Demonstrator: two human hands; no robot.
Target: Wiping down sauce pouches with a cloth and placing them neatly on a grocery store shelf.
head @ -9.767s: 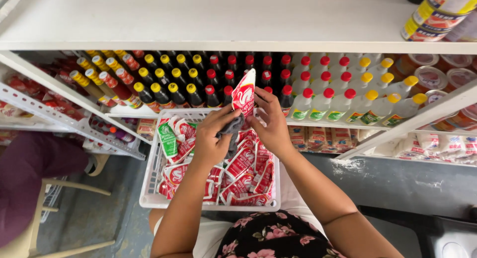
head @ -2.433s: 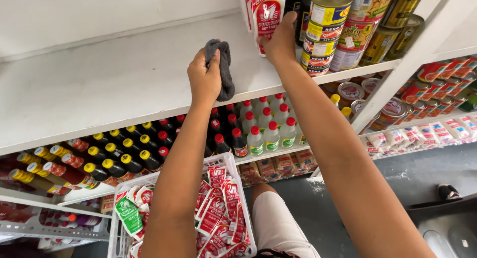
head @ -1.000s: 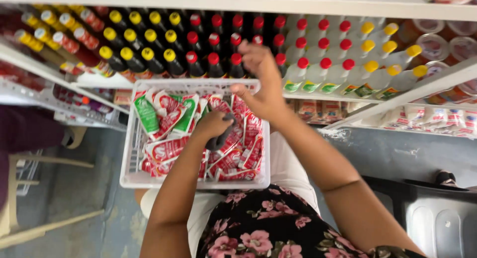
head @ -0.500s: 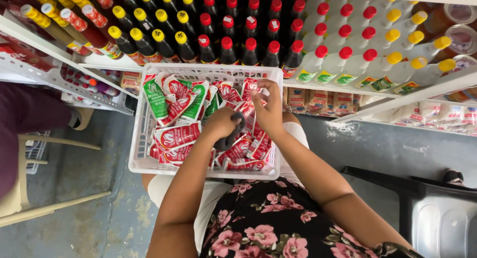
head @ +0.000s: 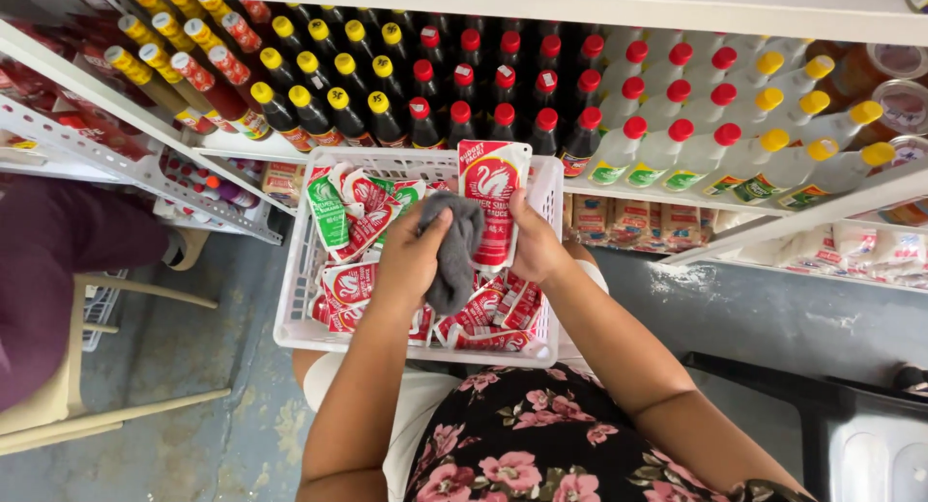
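My right hand [head: 535, 249] holds a red and white sauce pouch [head: 492, 195] upright above a white plastic basket [head: 298, 314] that rests on my lap. My left hand [head: 410, 258] grips a dark grey cloth [head: 454, 251] and presses it against the pouch's left side. The basket is full of several more red and white pouches [head: 478, 318] and a few green ones [head: 329, 210].
Shelves ahead carry rows of sauce bottles with yellow caps [head: 319, 86], red caps [head: 503, 77] and clear bottles [head: 735, 125]. A lower shelf holds small packets [head: 628, 220]. A chair [head: 106, 367] with a person in dark purple [head: 58, 260] stands at left. A dark bin [head: 860, 434] sits lower right.
Both hands have lifted out of the basket; my right hand now holds one pouch up and my left hand has brought the cloth onto it. The view has shifted slightly downward.
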